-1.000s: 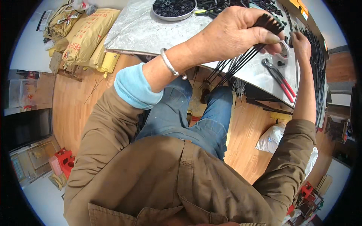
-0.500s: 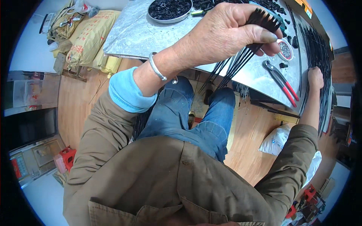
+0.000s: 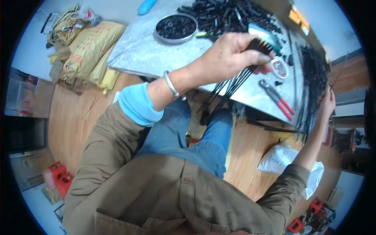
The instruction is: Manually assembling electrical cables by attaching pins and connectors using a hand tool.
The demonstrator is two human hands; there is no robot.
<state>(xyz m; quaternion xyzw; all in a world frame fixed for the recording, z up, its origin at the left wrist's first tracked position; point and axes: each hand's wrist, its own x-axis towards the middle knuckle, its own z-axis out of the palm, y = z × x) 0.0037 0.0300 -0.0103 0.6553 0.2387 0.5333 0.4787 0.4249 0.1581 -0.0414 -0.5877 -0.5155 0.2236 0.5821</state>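
My left hand [image 3: 229,56] is closed round a bunch of thin black rods [image 3: 259,46]. Their wider, toothed-looking ends stick up past my thumb, and the long shafts slant down over the table's front edge. At the table's right side, my right hand [image 3: 327,102] reaches to a long pile of similar black rods [image 3: 312,74]. Its fingertips pinch a thin black rod [image 3: 335,80] that points up and outward. Between the hands lie red-handled cutters [image 3: 276,100] and a small round white dish [image 3: 279,67] of tiny parts.
On the grey table [image 3: 133,51] stand a round tray of black pieces [image 3: 176,28] and a heap of black parts [image 3: 231,15]. A cardboard box [image 3: 303,35] edges the right side. Filled sacks [image 3: 94,51] stand at the left; a white bag [image 3: 276,158] lies on the floor.
The view has shifted. My right hand has come to the outer edge of the rod pile, with a thin rod now showing at its fingertips. The left hand still grips its bunch.
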